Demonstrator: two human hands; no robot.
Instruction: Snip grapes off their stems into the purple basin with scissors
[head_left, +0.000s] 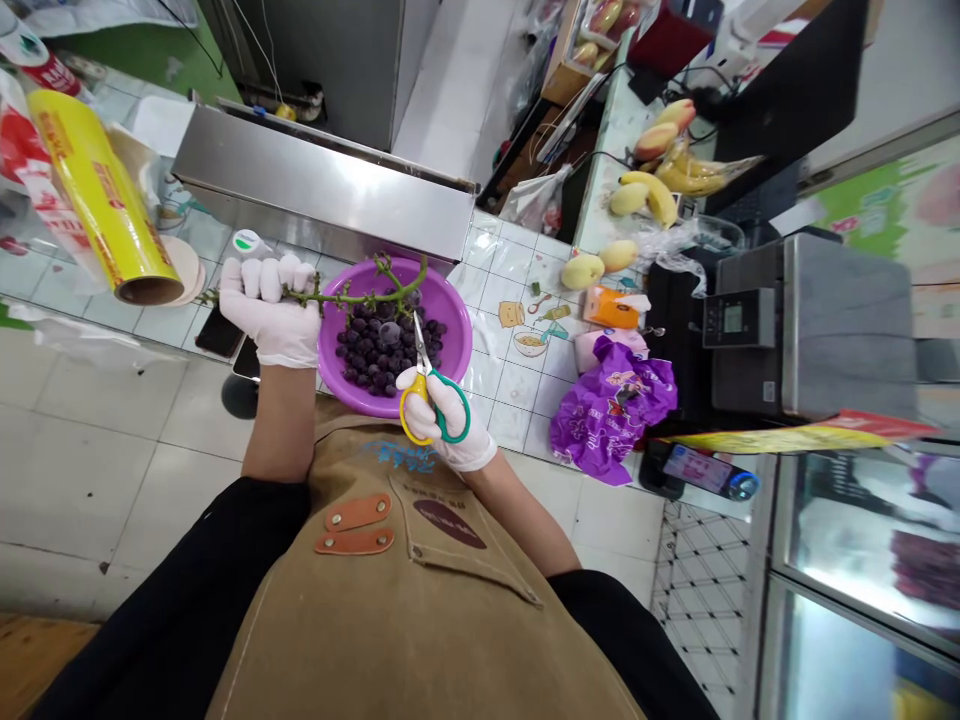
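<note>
My left hand (270, 312), in a white glove, is closed round a green grape stem (360, 298) that reaches out over a purple bowl (459, 330). Most of the stem is bare, with one or a few grapes close under its right end. Dark grapes (371, 350) lie loose in the bowl. In my gloved right hand (450, 425) is a pair of scissors (421, 345) with one yellow and one green handle loop. Their blades point up over the bowl's right part, close below the stem, and look nearly closed.
Behind the bowl runs a steel box (322, 185). A yellow roll of film (105, 195) lies at left. On the right are mangoes (583, 270), a tissue pack (611, 307), a purple bag (615, 410) and a printer (817, 325). A phone (219, 332) lies by my left wrist.
</note>
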